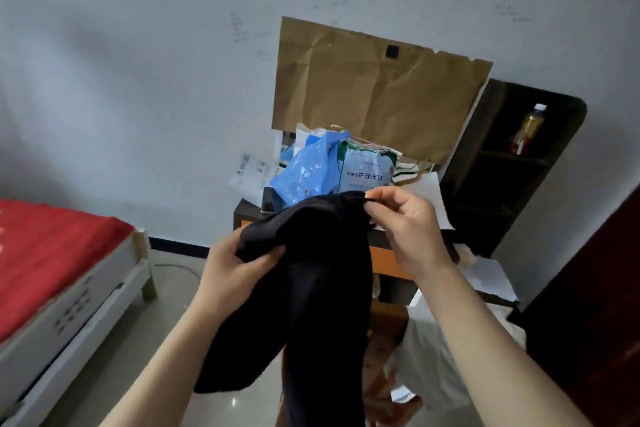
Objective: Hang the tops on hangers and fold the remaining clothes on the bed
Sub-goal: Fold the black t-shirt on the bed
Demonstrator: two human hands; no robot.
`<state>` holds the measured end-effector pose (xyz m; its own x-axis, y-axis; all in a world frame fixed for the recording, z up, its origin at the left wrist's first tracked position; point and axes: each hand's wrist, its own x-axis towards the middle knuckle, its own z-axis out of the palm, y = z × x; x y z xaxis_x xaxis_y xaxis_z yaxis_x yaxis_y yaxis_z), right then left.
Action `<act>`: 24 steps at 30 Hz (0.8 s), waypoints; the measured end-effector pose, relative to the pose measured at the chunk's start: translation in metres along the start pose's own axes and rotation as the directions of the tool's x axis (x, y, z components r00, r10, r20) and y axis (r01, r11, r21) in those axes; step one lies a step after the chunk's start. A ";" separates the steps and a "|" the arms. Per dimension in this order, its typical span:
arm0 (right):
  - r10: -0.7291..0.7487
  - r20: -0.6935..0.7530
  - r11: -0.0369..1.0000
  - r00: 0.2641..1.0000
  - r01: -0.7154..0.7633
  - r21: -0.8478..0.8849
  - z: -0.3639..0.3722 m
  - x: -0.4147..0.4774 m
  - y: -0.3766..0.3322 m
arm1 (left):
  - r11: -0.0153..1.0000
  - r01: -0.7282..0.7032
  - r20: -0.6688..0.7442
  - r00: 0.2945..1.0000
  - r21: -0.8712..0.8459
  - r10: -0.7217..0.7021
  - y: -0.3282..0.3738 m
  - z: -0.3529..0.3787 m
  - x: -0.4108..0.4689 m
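Scribbled pale wall (138, 80), glossy tiled floor (173, 291), dark shelf (512, 180)

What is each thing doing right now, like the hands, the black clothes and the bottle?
black garment, held up, hanging loose, not folded
left hand, grips its bunched edge
right hand, pinches its top edge
bottle, upright on the dark shelf, cap on
bed, covered by a red sheet
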<state>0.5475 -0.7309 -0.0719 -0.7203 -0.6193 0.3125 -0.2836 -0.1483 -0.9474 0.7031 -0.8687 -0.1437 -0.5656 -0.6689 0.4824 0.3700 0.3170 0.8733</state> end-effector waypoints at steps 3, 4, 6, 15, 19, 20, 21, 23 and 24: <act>0.027 0.150 0.998 0.988 -0.034 0.044 0.039 -0.003 0.008 | 0.997 -0.010 -0.130 0.991 0.082 0.020 0.020 -0.037 -0.025; 0.036 0.214 0.997 0.976 -0.050 0.058 0.058 -0.005 0.012 | 0.992 -0.010 -0.195 0.980 0.124 0.035 0.026 -0.052 -0.038; 0.032 0.304 0.995 0.952 -0.058 0.077 0.093 -0.011 0.021 | 0.979 0.030 -0.298 0.954 0.200 0.031 0.033 -0.075 -0.062; 0.126 0.699 0.952 0.704 -0.284 0.114 0.259 -0.078 0.055 | 0.845 0.410 -0.673 0.735 0.343 -0.084 0.055 -0.181 -0.185; 0.163 0.784 0.917 0.599 -0.385 0.103 0.322 -0.110 0.053 | 0.811 0.486 -0.762 0.643 0.325 -0.080 0.066 -0.222 -0.220; 0.159 0.800 0.916 0.578 -0.388 0.098 0.338 -0.117 0.052 | 0.809 0.494 -0.777 0.625 0.320 -0.074 0.069 -0.233 -0.226; 0.154 0.813 0.918 0.561 -0.386 0.092 0.354 -0.123 0.050 | 0.804 0.502 -0.792 0.607 0.317 -0.066 0.072 -0.245 -0.231; 0.135 0.838 0.933 0.528 -0.352 0.072 0.387 -0.136 0.048 | 0.796 0.519 -0.818 0.572 0.311 -0.054 0.077 -0.273 -0.241; 0.121 0.854 0.946 0.506 -0.319 0.055 0.407 -0.143 0.046 | 0.792 0.522 -0.830 0.556 0.317 -0.035 0.080 -0.292 -0.247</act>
<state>0.8952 -0.9628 -0.1888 0.1415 -0.9898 -0.0152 -0.0040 0.0148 -0.9999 1.0872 -0.8743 -0.2124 0.2845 -0.9414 0.1814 -0.2359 0.1146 0.9650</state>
